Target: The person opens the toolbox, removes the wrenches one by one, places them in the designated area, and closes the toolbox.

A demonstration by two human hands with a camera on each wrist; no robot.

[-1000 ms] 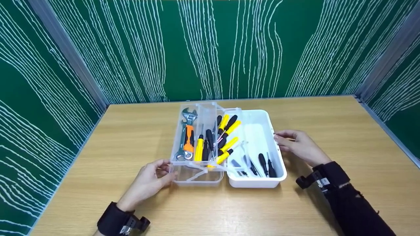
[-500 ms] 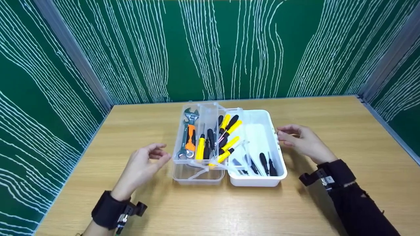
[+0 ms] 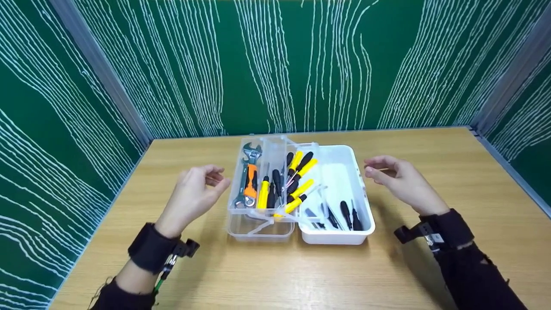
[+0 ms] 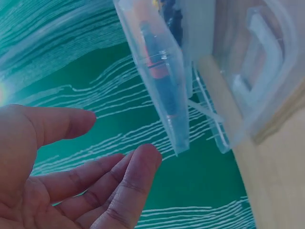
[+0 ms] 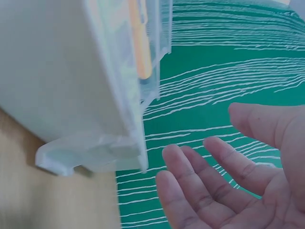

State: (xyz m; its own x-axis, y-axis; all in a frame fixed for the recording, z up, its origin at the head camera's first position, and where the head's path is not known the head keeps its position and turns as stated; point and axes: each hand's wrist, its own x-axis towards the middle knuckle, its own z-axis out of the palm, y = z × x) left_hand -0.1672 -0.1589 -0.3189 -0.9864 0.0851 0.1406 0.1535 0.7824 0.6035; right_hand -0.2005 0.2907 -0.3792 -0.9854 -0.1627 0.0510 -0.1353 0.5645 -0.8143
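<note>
A toolbox stands unfolded on the table, with a white tub (image 3: 340, 163) at the right and a clear lid (image 3: 260, 238) at the left. Raised clear trays (image 3: 233, 189) hold an adjustable wrench (image 3: 252, 150), an orange-handled tool (image 3: 250, 183), and several yellow or black screwdrivers (image 3: 263, 193). Dark screwdrivers (image 3: 345, 213) lie in the tub. My left hand (image 3: 193, 193) hovers left of the trays, fingers loosely bent, holding nothing; the left wrist view shows its fingers (image 4: 128, 191) apart from the tray. My right hand (image 3: 402, 185) hangs just right of the tub, relaxed and holding nothing.
The wooden table (image 3: 275, 275) lies under the toolbox. Green walls (image 3: 258, 64) with white wavy lines enclose it at the back and sides, with grey posts (image 3: 99, 73) in the corners. Each wrist wears a black strap (image 3: 153, 247) with a small camera.
My left hand has let go of the box's left side and risen away from it. My right hand has come off the tub's right wall. The toolbox stays put.
</note>
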